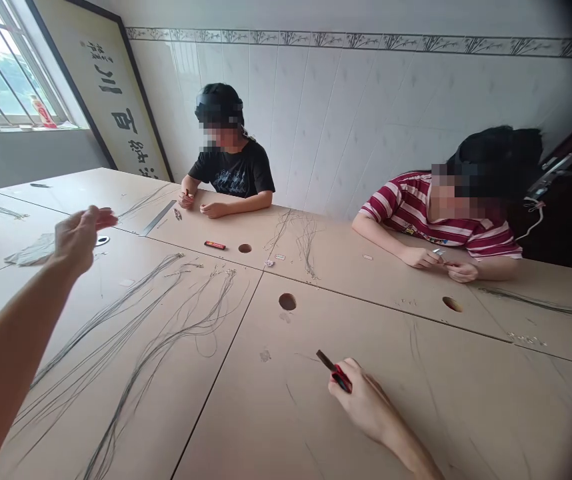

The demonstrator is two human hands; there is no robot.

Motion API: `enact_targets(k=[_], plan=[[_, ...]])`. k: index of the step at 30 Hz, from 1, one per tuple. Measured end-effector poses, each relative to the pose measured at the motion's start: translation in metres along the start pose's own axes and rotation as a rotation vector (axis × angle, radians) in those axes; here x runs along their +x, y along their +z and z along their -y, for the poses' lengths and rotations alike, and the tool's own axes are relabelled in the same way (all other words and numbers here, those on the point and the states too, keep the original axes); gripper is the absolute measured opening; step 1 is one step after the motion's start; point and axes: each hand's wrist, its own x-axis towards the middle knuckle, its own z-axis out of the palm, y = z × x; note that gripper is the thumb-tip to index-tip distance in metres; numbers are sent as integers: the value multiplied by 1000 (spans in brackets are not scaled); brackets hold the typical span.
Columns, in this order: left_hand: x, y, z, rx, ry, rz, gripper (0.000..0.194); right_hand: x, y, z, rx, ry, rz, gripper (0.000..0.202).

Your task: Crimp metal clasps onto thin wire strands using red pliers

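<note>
Gripped in the right hand is a red-and-black hand tool with a narrow dark end, held over the beige tabletop, with room left between it and the dark diagonal seam and round cut-out hole. Left of that seam, long bundles of thin grey cords are spread, their far ends lying near the cross seam. The left hand is raised beyond them, its fingers blurred; whether anything is pinched cannot be told.

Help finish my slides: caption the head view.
Right hand holding a red-handled tool, left hand raised, dark strands across the table.
</note>
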Motion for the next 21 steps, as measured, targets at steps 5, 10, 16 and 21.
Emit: enact_targets(k=[5, 10, 16, 21], plan=[[-26, 19, -44, -341, -125, 171, 47, -22, 6, 0, -86, -21, -22, 7], [-65, 30, -113, -578, -135, 399, 49, -45, -10, 3, 66, 13, -67, 41], [-114, 57, -177, -879, -206, 732, 51, -61, -40, -2, 228, 91, -79, 97], [-154, 74, -212, -1013, -266, 949, 53, -53, -65, 32, 548, -144, -232, 52]])
